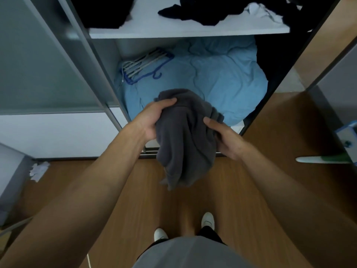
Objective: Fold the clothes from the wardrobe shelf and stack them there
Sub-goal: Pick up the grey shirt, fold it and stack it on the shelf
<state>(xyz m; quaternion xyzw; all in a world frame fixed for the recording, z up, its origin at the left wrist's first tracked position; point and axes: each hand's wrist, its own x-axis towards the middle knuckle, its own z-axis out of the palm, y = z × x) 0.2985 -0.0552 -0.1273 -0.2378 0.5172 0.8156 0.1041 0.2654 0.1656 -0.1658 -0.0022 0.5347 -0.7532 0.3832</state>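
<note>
1. Several scraps of crumpled white paper (38, 171) lie on the wooden floor (270, 190) at the far left, just beside the wardrobe's grey sliding door (38, 64).
2. Right of the door, inside the open lower compartment, a bundle of blue and white hangers (143, 64) rests on the left part of a rumpled light-blue blanket (222, 78).
3. The left hand (154, 120) grips the upper left of a dark grey garment (185, 140), with its fingers curled over the bunched top edge.
4. The garment is held in the air in front of the wardrobe, nearer than the blanket. It hangs down crumpled between the two hands, and its lower end dangles above the floor.
5. The right hand (224, 138) grips the garment's right side, with the thumb on the front and the fingers tucked behind the cloth.
6. Above, on the white shelf (189, 32), dark clothes (193, 14) lie unfolded, and a crumpled white cloth (262, 10) sits among them toward the right.
7. Nearest the viewer, two white shoes (208, 219) stand on the floor.
8. At the far right edge there is a blue, white and green object (345, 144); I cannot tell what it is.
</note>
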